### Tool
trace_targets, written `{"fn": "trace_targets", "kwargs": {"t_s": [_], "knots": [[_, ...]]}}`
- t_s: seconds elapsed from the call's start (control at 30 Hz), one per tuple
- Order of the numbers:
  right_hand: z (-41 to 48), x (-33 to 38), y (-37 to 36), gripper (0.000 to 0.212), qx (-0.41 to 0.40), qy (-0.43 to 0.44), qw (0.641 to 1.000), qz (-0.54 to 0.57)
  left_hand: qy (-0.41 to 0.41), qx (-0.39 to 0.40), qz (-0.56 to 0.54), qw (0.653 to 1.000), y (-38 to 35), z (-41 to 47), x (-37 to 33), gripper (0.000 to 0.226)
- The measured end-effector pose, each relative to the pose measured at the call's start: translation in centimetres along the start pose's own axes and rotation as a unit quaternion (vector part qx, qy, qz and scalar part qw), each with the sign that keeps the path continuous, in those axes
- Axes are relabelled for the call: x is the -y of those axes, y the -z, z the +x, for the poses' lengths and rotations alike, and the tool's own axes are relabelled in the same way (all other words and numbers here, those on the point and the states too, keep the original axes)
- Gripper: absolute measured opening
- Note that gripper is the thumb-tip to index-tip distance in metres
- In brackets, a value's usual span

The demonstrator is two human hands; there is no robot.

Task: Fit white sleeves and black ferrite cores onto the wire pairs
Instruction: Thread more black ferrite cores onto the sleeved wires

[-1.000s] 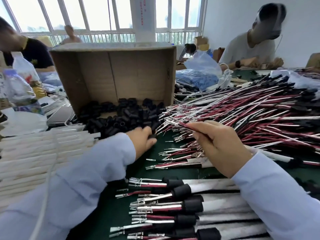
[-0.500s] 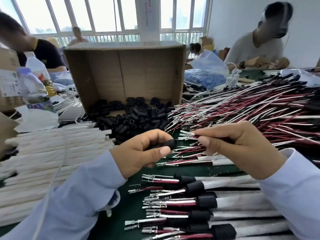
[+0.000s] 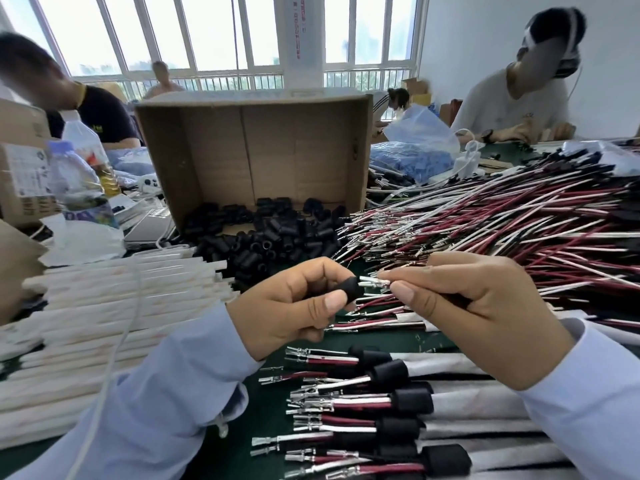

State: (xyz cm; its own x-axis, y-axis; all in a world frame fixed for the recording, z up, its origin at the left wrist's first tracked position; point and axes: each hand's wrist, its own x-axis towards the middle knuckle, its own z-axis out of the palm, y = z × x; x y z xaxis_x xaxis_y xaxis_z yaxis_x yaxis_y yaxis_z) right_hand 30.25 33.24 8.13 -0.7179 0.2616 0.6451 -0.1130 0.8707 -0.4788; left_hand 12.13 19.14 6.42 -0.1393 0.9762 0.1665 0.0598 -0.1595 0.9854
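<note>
My left hand (image 3: 294,306) pinches a black ferrite core (image 3: 350,289) between thumb and fingers. My right hand (image 3: 478,313) pinches a wire pair (image 3: 375,282) just behind its metal terminals, and those tips sit at the core's opening. A heap of loose black cores (image 3: 263,237) spills from the cardboard box (image 3: 249,150) behind my hands. White sleeves (image 3: 114,299) lie stacked at the left. Red and white wire pairs (image 3: 502,230) are piled at the right. Finished pairs with cores and sleeves (image 3: 398,403) lie in a row near the front.
Two plastic bottles (image 3: 76,181) and small boxes stand at the far left. A bag of blue parts (image 3: 412,161) sits behind the wire pile. Other people sit around the green table (image 3: 263,420). A white cable (image 3: 110,358) hangs across my left sleeve.
My left hand picked a black core from the heap and raised it toward the right hand. The wire pair's terminals now meet the core's opening.
</note>
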Motion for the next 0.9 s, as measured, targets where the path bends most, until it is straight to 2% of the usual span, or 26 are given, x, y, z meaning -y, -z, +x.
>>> {"fn": "trace_targets", "kwargs": {"t_s": [0.13,0.3,0.4,0.53,0.73,0.9], "knots": [[-0.3,0.6,0.2,0.019,-0.002,0.005,0.999,-0.052,-0.003,-0.013,0.006,1.0,-0.2,-0.1,-0.3,0.014],[-0.5,0.9,0.4,0.022,0.015,0.01,0.996,-0.092,-0.013,-0.035,0.017,0.999,-0.8,-0.1,-0.5,0.014],[-0.6,0.7,0.3,0.02,0.023,0.003,0.995,-0.094,-0.024,-0.036,0.069,0.997,-0.7,-0.3,-0.8,0.014],[-0.6,0.6,0.2,0.017,0.033,0.013,0.992,-0.121,-0.036,-0.051,0.2,0.978,-0.8,-0.7,-1.3,0.014],[-1.1,0.1,-0.8,0.021,0.009,0.019,0.998,-0.066,-0.058,-0.072,0.314,0.945,-0.5,-1.1,-1.9,0.017],[-0.5,-0.7,-1.5,0.022,0.048,-0.066,0.996,0.021,-0.031,-0.076,0.301,0.95,-0.6,-1.1,-1.5,0.021]]}}
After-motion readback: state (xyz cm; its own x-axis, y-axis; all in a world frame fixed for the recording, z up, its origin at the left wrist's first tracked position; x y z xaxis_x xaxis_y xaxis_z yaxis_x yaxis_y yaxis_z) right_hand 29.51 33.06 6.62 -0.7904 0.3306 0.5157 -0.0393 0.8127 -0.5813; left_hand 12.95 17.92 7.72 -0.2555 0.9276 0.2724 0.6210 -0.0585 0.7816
